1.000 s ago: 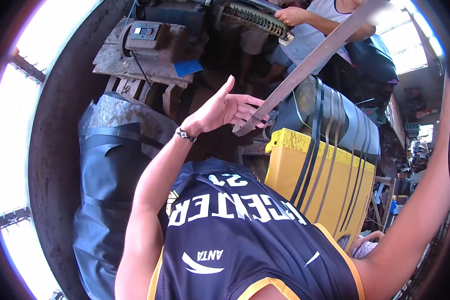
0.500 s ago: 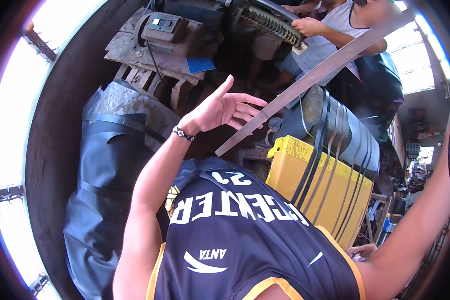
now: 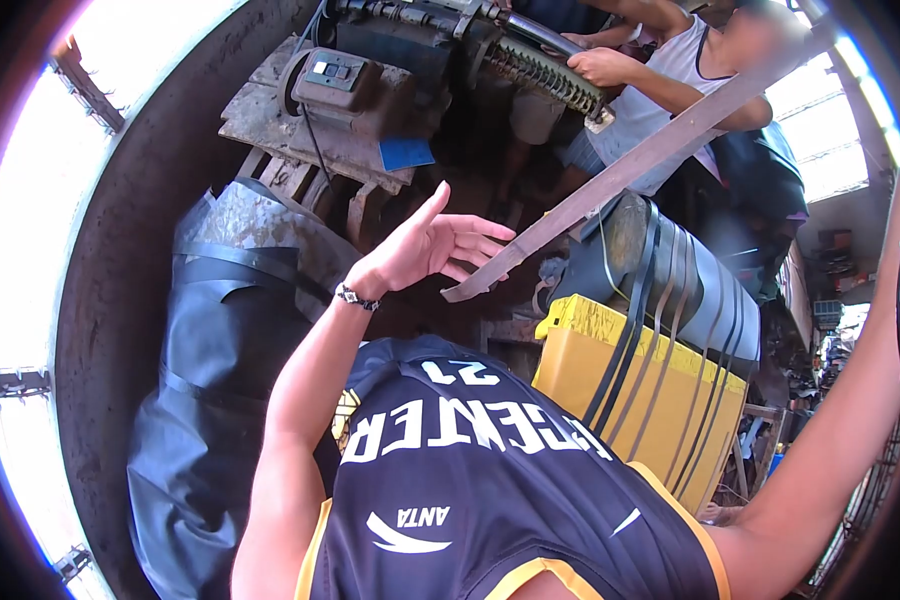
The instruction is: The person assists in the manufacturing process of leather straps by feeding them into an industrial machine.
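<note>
My left hand (image 3: 432, 245) is raised in front of my body, thumb up and fingers spread. Its fingertips are at the lower part of a long, flat, greyish-brown strip (image 3: 620, 180), partly behind it; whether they touch cannot be told. From its free lower end just below my fingers, the strip runs diagonally to the upper right, where its far end is blurred. My right arm (image 3: 810, 480) reaches up along the right edge, and its hand is out of view.
A yellow box-like block (image 3: 620, 390) and a grey roll (image 3: 705, 290) have dark bands around them. Left stands a black-wrapped bundle (image 3: 220, 370). Beyond are a machine with a switch box (image 3: 338, 78), a blue sheet (image 3: 406, 153) and a person in a white sleeveless top (image 3: 660, 95) at a spring-like shaft.
My left hand has moved slightly down and left, still spread. Less of the strip extends past my fingers, its lower end having shifted up and right. The background sits slightly lower in view.
</note>
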{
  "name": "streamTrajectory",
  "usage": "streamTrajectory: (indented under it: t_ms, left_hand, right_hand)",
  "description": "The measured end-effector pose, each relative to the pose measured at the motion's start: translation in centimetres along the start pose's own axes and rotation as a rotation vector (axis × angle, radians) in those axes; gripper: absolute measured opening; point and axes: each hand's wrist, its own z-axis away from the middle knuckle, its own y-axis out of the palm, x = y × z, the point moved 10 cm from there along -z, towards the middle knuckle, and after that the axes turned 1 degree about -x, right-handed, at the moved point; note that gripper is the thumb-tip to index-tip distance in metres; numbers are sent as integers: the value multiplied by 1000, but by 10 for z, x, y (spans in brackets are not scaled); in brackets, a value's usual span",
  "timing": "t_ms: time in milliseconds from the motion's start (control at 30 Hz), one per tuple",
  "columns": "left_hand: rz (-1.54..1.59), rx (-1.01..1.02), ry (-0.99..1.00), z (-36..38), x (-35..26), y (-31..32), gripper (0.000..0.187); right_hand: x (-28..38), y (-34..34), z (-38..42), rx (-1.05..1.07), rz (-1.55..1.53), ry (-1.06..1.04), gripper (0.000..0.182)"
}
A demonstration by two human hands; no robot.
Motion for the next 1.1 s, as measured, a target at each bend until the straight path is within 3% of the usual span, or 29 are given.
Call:
streamTrajectory:
  t_ms: [533, 1100]
  left_hand:
    - [-10, -35, 48, 10, -4, 5, 98]
    - [25, -68, 342, 62, -56, 29, 91]
  right_hand:
    - [10, -18, -26, -36, -20, -11, 38]
    - [-32, 36, 2, 63, -112, 22, 35]
